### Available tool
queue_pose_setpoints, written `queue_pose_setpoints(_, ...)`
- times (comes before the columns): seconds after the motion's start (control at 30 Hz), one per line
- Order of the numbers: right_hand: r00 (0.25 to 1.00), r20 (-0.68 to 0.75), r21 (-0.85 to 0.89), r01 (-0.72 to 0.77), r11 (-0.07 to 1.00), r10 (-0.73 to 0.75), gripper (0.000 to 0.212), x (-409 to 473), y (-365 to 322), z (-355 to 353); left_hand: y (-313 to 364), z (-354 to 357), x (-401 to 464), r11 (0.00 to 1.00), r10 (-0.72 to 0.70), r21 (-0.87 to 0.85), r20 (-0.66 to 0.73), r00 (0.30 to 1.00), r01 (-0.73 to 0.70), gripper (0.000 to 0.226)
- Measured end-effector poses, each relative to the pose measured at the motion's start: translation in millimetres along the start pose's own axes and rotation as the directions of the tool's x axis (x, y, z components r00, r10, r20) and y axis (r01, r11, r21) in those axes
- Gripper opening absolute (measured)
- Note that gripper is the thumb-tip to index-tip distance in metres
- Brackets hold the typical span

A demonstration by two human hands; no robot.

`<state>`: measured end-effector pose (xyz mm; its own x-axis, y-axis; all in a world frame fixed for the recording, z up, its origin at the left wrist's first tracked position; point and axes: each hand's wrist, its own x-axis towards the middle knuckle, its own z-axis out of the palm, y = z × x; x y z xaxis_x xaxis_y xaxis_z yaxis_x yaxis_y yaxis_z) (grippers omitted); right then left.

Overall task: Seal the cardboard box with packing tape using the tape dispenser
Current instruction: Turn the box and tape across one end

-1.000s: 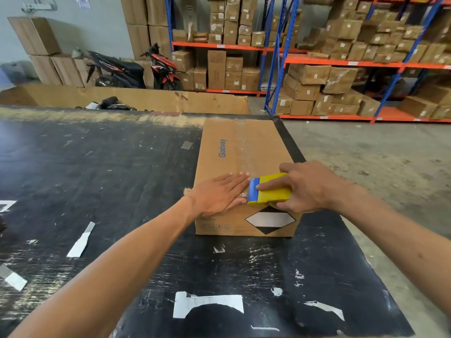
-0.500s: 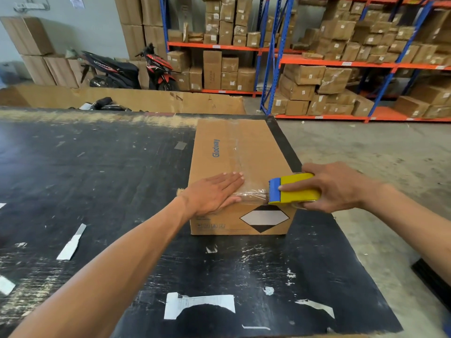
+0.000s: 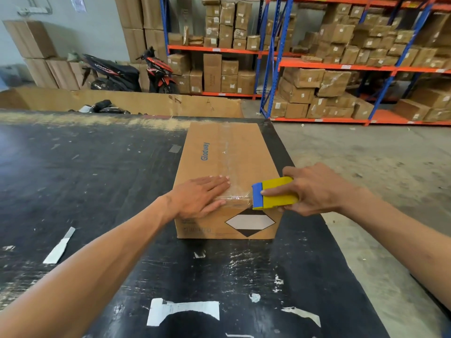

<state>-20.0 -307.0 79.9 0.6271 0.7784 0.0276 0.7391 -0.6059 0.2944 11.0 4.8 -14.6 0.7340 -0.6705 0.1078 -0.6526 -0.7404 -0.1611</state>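
Note:
A long brown cardboard box point(image 3: 219, 152) printed "Glodway" lies on the black table point(image 3: 97, 181), near its right edge. Clear tape point(image 3: 228, 152) runs lengthwise down the top seam. My left hand point(image 3: 202, 195) lies flat, fingers together, on the near end of the box top, pressing on a crosswise strip of tape point(image 3: 238, 195). My right hand point(image 3: 314, 189) grips a yellow tape dispenser with a blue front point(image 3: 273, 192) at the box's near right corner. The strip stretches from under my left fingers to the dispenser's blue edge.
Scraps of white tape are stuck on the table. The table's right edge is just beside the box, with concrete floor point(image 3: 366, 167) beyond. A large open carton point(image 3: 122, 101) stands behind the table. Farther back are a parked scooter point(image 3: 136, 71) and racks of boxes point(image 3: 341, 57).
My right hand pulled the dispenser to the right, away from my left hand, drawing tape across the near end of the box. My left hand stayed flat on the box.

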Motion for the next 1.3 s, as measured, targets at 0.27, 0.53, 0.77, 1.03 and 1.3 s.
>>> queue_pose_setpoints(0.27,0.989,-0.139,0.112,0.067,0.991,-0.051,0.048,-2,18,14,19,6,25,0.991,-0.115,-0.056,0.081,0.990,0.119,0.073)
queue_pose_setpoints(0.53,0.985,-0.138,0.126,0.118,0.985,-0.100,0.053,-41,63,18,18,4,25,0.992,-0.118,-0.036,0.087,0.989,0.122,0.074)
queue_pose_setpoints(0.77,0.992,-0.100,0.173,0.086,0.981,-0.070,0.056,-36,74,40,20,3,26,0.988,-0.151,-0.022,0.103,0.983,0.154,0.077)
queue_pose_setpoints(1.03,0.990,-0.131,0.185,0.082,0.979,-0.058,0.055,-37,76,48,62,6,80,0.992,-0.033,0.121,-0.096,0.995,0.045,0.073)
queue_pose_setpoints(1.3,0.985,-0.154,0.170,0.105,0.980,-0.078,0.058,-38,84,58,55,16,89,0.995,-0.011,0.102,0.008,1.000,0.010,0.079)
